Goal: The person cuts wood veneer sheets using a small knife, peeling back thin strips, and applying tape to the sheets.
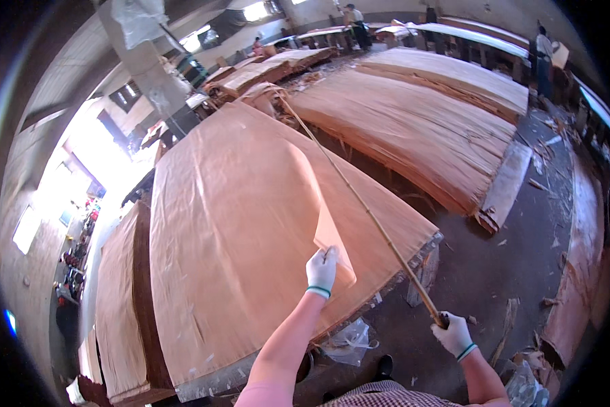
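A large thin sheet of reddish wood veneer (223, 210) lies over the stack in front of me. My left hand (321, 268), in a white glove with a green cuff, pinches the sheet near its right edge, which curls up and folds back there. In my gloved right hand (452, 335) is the dark, thick end of a long bamboo pole (375, 218). The pole slants away to the far left, above the right part of the stack, its thin tip near the far end. Under the lifted edge shows another veneer surface (379, 224).
More veneer stacks stand at the right (413, 129) and left (122, 298). A plank (508, 183) leans by the right stack. Scraps litter the dark floor (474, 271); a clear plastic bag (349, 342) lies near my feet. Two people (356, 27) (544, 57) stand far back. A pillar (149, 74) rises at left.
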### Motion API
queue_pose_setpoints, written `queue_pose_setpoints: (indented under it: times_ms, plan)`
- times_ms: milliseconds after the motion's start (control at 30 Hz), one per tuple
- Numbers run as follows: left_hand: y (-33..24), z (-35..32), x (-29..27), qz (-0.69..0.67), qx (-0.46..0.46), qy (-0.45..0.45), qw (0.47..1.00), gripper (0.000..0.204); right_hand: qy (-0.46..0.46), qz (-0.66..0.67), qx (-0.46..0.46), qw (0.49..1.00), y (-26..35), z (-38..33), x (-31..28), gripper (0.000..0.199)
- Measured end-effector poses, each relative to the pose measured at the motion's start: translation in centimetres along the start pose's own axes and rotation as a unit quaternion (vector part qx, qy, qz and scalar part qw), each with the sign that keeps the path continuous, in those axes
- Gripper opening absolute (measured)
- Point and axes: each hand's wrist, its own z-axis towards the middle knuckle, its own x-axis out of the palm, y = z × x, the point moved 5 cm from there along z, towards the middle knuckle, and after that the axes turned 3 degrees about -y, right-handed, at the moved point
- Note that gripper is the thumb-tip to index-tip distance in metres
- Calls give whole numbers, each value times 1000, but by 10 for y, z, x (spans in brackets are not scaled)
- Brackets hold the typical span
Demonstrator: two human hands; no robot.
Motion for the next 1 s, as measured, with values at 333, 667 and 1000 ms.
queue_pose_setpoints:
  times_ms: [333, 667, 1000]
  plan:
    - [-97, -81, -118, 35, 255, -30, 966, 19, 74, -110, -55, 990, 84, -130, 155, 23]
    - [8, -177, -237, 219, 104, 102, 965, 95, 177, 118, 16, 977, 174, -207, 306, 12]
    - [208, -237, -434, -416, -222, -90, 877, 45, 399, 203, -45, 893, 274, -326, 473, 20]
